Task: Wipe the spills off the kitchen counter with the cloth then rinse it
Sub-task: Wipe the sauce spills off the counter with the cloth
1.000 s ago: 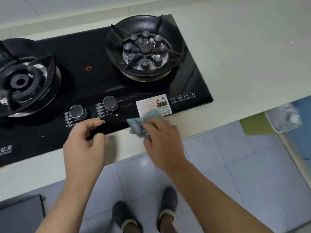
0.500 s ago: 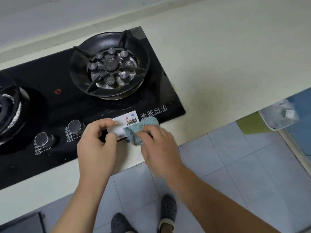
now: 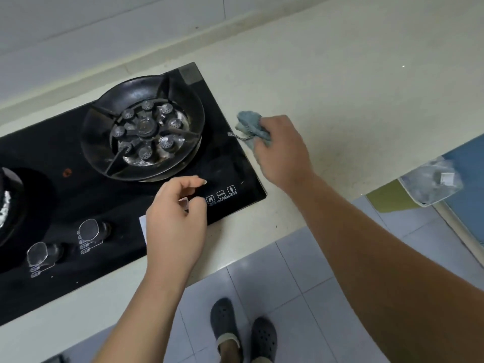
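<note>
My right hand [image 3: 281, 153] grips a crumpled blue-grey cloth [image 3: 248, 124] at the right edge of the black glass hob [image 3: 230, 163], where it meets the pale counter [image 3: 353, 87]. A frayed thread hangs from the cloth onto the glass. My left hand [image 3: 175, 224] hovers over the hob's front right part with its fingers loosely curled and nothing in them; it covers most of a white sticker [image 3: 142, 226].
A round burner with a black pan support [image 3: 144, 132] sits left of the cloth. Two knobs [image 3: 89, 229] are at the hob's front. The counter's front edge runs diagonally; below are floor tiles, my shoes [image 3: 243, 334] and a clear plastic bag [image 3: 432, 182].
My right hand has carried the cloth from the hob's front edge near the sticker up to the hob's right edge. The view has shifted right; my left hand stays over the sticker.
</note>
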### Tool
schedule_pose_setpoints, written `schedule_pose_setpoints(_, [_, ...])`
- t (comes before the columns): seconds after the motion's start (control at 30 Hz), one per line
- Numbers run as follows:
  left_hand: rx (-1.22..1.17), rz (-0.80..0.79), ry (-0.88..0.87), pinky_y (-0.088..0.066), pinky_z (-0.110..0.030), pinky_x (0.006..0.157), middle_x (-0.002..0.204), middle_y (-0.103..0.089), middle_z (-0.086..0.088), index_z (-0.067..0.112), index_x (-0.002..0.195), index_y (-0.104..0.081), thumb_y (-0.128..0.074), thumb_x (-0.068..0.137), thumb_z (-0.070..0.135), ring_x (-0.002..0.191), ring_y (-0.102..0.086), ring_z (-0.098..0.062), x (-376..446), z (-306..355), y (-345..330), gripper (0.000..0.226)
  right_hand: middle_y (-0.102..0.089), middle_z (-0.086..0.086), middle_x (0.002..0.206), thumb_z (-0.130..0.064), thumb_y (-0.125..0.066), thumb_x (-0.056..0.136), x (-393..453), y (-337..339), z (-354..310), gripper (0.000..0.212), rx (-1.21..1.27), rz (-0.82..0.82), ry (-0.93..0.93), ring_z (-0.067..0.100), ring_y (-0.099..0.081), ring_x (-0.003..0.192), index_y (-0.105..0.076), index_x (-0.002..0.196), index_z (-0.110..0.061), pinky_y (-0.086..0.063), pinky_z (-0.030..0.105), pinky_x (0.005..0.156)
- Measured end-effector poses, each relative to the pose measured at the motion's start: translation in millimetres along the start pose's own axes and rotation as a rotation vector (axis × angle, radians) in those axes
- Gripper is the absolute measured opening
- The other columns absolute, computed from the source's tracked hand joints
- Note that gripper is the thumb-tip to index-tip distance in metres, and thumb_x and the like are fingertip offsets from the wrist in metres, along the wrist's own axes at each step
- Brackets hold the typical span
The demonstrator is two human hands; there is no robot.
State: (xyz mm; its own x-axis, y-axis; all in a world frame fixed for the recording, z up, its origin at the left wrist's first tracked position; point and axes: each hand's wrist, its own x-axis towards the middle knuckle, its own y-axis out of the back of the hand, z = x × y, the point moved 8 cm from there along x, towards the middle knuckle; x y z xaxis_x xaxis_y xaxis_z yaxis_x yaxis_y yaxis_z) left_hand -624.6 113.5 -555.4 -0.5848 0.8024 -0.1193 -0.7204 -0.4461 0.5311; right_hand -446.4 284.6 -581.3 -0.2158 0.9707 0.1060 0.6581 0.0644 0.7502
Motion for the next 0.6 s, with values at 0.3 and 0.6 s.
schedule_pose_setpoints(0.3, [0.025, -0.108, 0.054, -0.043, -0.024, 0.056, 0.076, -0.070, 0.015, 0.035, 0.097, -0.071, -0.054, 0.088, 0.005, 0.049, -0.050, -0.007, 27.6, -5.2, -29.9, 0.035, -0.056, -0.012, 0.095, -0.012, -0.063, 0.087, -54.3, -3.0, 12.6, 0.012, -0.153, -0.351, 0.101, 0.012, -0.054, 0.075, -0.070, 0.095, -0.018, -0.044, 0.028, 0.064])
schedule_pose_setpoints(0.6, [-0.006, -0.121, 0.014, -0.055, -0.035, 0.066, 0.092, -0.074, 0.022, 0.031, 0.090, -0.072, -0.052, 0.088, -0.001, 0.065, -0.066, -0.020, 40.0, 8.2, -39.4, 0.038, -0.062, -0.006, 0.103, -0.019, -0.062, 0.084, -75.1, -32.4, -15.1, 0.021, -0.074, -0.441, 0.273, 0.015, -0.058, 0.087, -0.079, 0.097, -0.019, -0.051, 0.037, 0.078])
